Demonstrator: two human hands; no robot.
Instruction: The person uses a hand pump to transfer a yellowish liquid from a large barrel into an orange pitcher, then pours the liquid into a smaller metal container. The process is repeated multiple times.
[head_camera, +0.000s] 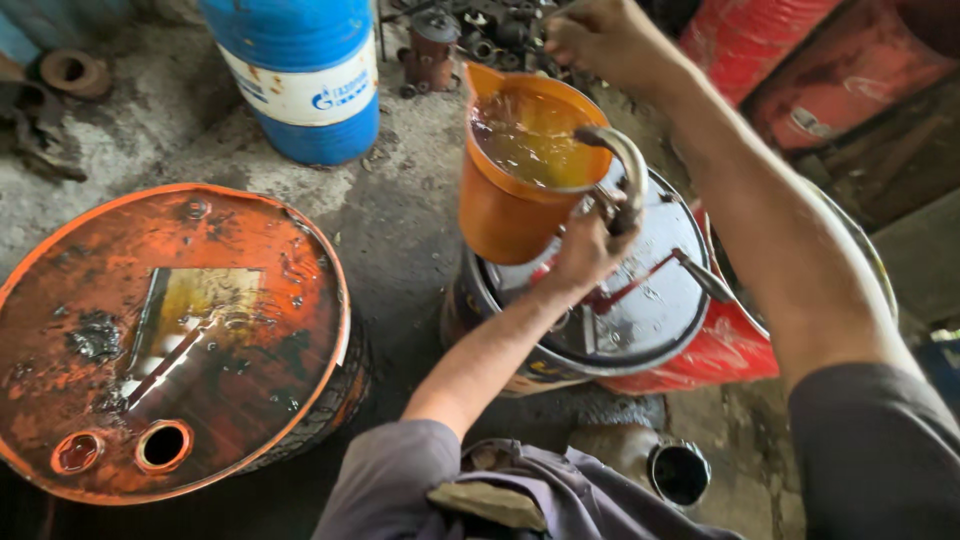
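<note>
An orange drum (170, 340) is standing left of the jug (515, 165), a blue drum (300, 75) behind it. The left hand (590, 250) is gripping the jug's handle, fingers pressed around it, holding the oil-filled jug over a grey lid (640, 300). The right hand (600, 40) is reaching beyond the jug, its grip hidden. Red drums (800, 60) are lying right.

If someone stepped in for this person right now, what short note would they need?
Left hand: gripping the handle of the orange jug, which stands on the grey drum lid.
Right hand: raised beyond the jug, holding nothing visible.
Jug is nearly full of amber oil; a curved metal spout arches over its rim.
Done: jug filled.
Left: nothing poured; rusty orange drum on the left has one bung hole open.
</note>
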